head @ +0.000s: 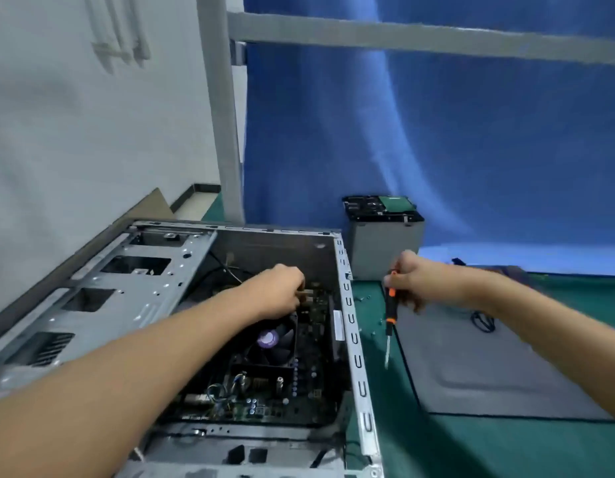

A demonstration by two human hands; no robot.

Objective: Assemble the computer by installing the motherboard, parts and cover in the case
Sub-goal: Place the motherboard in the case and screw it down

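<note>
The open grey computer case (355,339) lies on its side on the green mat. Inside it sits the dark motherboard (309,384) with a black CPU fan (275,341). My left hand (278,288) reaches deep into the case above the fan, its fingers curled and pinching something small at the board; what it is cannot be made out. My right hand (408,281) hovers just right of the case wall and grips an orange-and-black screwdriver (390,313), whose tip points down. The grey side cover (489,367) lies flat on the mat to the right.
A grey power supply box (385,250) stands behind the case's right corner. Small screws (364,299) lie scattered on the green mat (471,446) between case and cover. A black cable loop (482,321) rests on the cover. A blue curtain and a grey frame post rise behind.
</note>
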